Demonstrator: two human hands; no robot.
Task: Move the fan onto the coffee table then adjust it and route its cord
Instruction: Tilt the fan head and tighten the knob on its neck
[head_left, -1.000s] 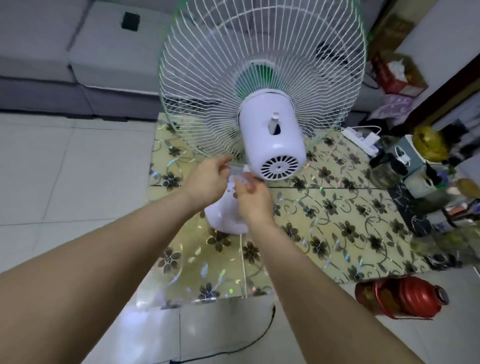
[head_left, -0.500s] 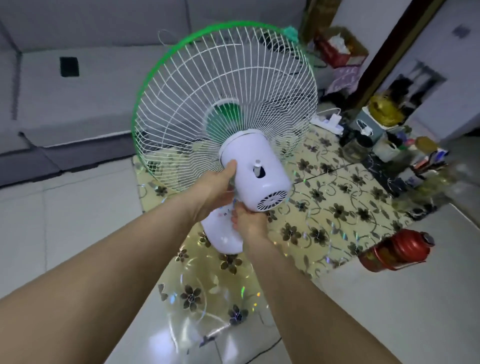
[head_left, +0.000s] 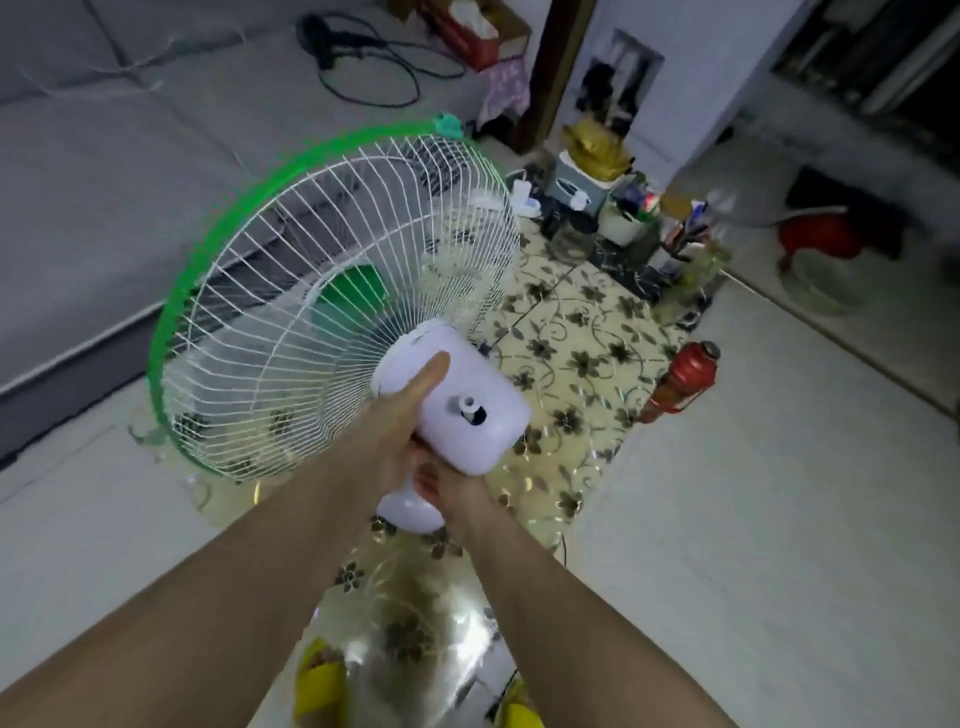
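Head view: fan (head_left: 332, 312) sits on the worktop (head_left: 582, 332) (floral cover, glossy), its base (head_left: 405, 512) near the worktop's near-left edge, cage tilted back and facing away toward the sofa (head_left: 104, 156). Green rim on the cage, white motor housing (head_left: 467, 405) closest to camera.

Left hand (head_left: 395, 431) is on the left side of the motor housing: thumb lies straight along the housing top, pointing at the cage; remaining fingers wrap underneath, out of sight, so how far they spread I cannot tell. Housing is cradled between thumb and palm.

Right hand (head_left: 452, 488) is below the housing, at the neck between housing and base. Fingers curl round the neck (tips hidden behind it), back of the hand toward camera. Both hands touch each other there.

Cord (head_left: 562, 551): only a short dark stretch shows, at the worktop's near-right edge just beside the right forearm.

Far-right corner of the worktop carries a cluster of jars and cups (head_left: 623, 218). Red thermos (head_left: 685, 379) lies on the floor (head_left: 779, 493) just beside the worktop's right edge.
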